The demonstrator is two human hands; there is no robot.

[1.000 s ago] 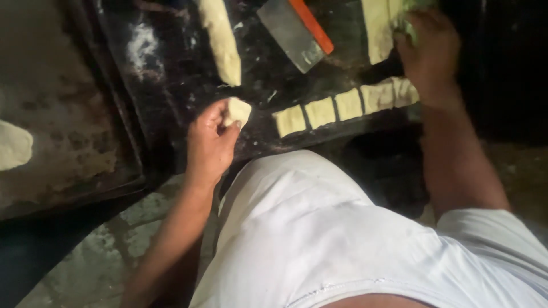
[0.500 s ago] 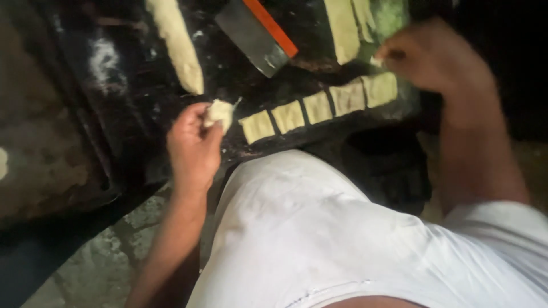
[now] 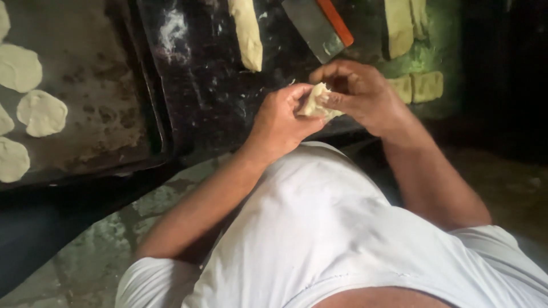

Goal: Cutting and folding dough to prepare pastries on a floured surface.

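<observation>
Head view, looking down over a white shirt [image 3: 337, 228]. Both hands together at the near edge of the dark worktop [image 3: 200, 85]: left hand [image 3: 282, 122] cupped under a small piece of dough [image 3: 317, 101], right hand [image 3: 362, 94] pinching it from above, apparently to shape it clear of the sticky surface. Just beyond, a scraper [image 3: 319, 25] with an orange handle, parked within reach. Dough strips [image 3: 248, 34] beside it, two cut squares [image 3: 419, 86] to the right. Far left, a tray [image 3: 97, 114] carrying flattened rounds [image 3: 41, 113], kept well apart from the cutting.
</observation>
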